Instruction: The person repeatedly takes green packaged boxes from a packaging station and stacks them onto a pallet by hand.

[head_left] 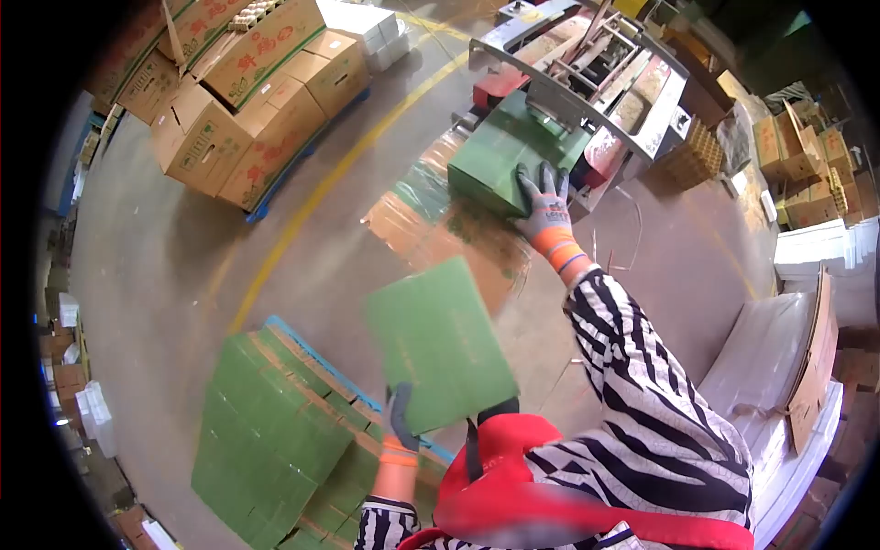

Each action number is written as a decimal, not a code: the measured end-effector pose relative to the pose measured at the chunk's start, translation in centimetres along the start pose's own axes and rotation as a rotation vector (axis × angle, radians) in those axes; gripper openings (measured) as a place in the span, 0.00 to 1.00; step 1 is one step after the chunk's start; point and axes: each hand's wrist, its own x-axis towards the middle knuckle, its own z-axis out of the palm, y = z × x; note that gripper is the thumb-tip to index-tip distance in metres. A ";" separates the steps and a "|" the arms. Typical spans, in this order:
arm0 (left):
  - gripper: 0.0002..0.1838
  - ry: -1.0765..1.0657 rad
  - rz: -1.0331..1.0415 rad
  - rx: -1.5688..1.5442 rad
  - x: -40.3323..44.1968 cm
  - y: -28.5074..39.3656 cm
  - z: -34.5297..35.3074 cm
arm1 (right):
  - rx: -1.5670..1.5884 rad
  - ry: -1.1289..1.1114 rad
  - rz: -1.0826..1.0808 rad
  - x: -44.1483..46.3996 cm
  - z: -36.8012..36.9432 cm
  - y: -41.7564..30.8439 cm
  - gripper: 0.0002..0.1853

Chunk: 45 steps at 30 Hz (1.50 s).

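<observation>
My left hand [401,420], in a grey glove with an orange cuff, grips the lower left edge of a green box [440,344] in front of my body. Part of its fingers is behind the box. With fingers spread, my right hand [547,203], in the same kind of glove, rests on the near edge of another green box [500,151]. That second box sits at the end of a metal machine [596,78], partly under its frame.
Stacked green boxes [266,431] stand on a blue pallet at the lower left. Brown cartons [275,119] are at the upper left. Flattened cardboard [467,240] lies on the floor below the machine. Wrapped white sheets [765,357] are at the right.
</observation>
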 end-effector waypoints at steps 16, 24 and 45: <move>0.25 -0.031 0.019 0.234 4.6 7.2 6.2 | 1.138 -0.473 0.445 -13.6 -1.0 9.7 0.30; 0.29 0.261 0.053 0.019 -17.0 -2.3 -10.5 | 1.008 -0.916 0.262 -21.9 -0.7 -0.8 0.28; 0.23 1.147 0.662 -1.079 -46.7 -36.2 -62.8 | 0.416 -2.147 -0.534 -79.6 35.1 -72.4 0.31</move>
